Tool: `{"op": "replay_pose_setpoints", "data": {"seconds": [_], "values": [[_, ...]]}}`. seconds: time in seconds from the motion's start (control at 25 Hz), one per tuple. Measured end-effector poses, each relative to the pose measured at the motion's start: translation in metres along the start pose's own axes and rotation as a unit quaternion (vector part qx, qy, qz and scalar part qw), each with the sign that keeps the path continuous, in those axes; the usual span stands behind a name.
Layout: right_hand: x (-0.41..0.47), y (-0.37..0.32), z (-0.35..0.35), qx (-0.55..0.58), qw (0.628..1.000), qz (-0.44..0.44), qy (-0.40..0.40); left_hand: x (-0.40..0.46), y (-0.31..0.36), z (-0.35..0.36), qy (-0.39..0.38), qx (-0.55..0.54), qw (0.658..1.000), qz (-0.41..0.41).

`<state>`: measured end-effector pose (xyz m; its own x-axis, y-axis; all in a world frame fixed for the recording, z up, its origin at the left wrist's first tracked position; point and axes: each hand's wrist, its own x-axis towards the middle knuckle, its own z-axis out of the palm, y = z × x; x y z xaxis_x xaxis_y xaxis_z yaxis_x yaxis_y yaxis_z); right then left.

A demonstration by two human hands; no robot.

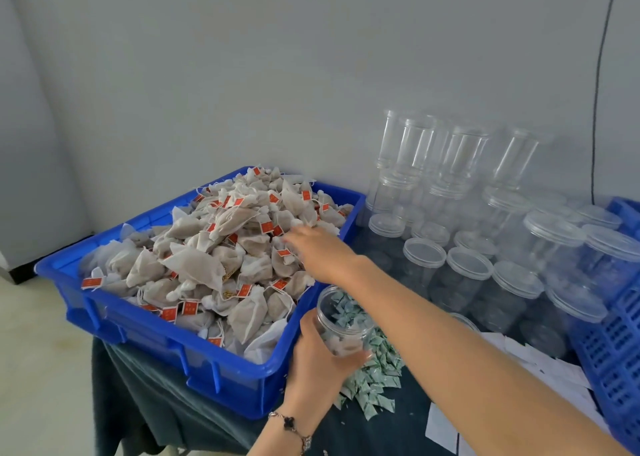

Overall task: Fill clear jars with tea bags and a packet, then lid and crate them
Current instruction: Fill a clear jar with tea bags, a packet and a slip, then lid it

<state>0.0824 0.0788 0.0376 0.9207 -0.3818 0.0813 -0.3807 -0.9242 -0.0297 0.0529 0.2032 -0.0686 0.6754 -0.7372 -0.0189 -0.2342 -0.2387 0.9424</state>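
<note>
Left hand (320, 355) grips the open clear plastic jar (341, 320) (a few bags inside) beside the blue plastic tray (194, 348); right hand (320, 253), fingers spread loose, reaches onto the heaped beige red-tagged tea bags (214, 247).

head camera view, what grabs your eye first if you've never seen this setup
The heaped tea bags with red tags, piled in a blue tray at left, stand out first. The right hand reaches onto that pile while the left hand grips an open clear jar beside the tray's near corner. Behind the arm, rows of lidded clear jars crowd the dark tablecloth.
</note>
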Motion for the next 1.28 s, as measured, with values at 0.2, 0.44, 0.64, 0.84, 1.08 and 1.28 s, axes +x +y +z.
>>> {"op": "replay_pose_setpoints", "data": {"seconds": [0.2,0.44,0.64,0.84,1.08,1.28], "values": [[0.011,0.001,0.018,-0.028,0.998,0.012,0.057,-0.002,0.002,-0.006,-0.014,0.022,1.0,0.004],[-0.027,0.026,-0.033,0.161,0.971,0.07,0.165,-0.005,0.001,-0.003,-0.051,-0.06,0.997,-0.021],[-0.068,0.028,-0.059,0.257,0.943,0.07,0.201,-0.005,0.002,-0.004,-0.042,-0.056,0.997,-0.015],[-0.092,0.023,-0.095,0.329,0.911,0.075,0.238,-0.004,0.001,0.0,-0.036,-0.049,0.998,0.004],[-0.113,0.025,-0.119,0.382,0.891,0.057,0.24,-0.004,0.007,0.005,-0.057,-0.042,0.997,0.033],[-0.125,0.025,-0.062,0.083,0.993,0.068,0.052,-0.007,0.013,0.009,-0.046,-0.045,0.997,0.041]]}}
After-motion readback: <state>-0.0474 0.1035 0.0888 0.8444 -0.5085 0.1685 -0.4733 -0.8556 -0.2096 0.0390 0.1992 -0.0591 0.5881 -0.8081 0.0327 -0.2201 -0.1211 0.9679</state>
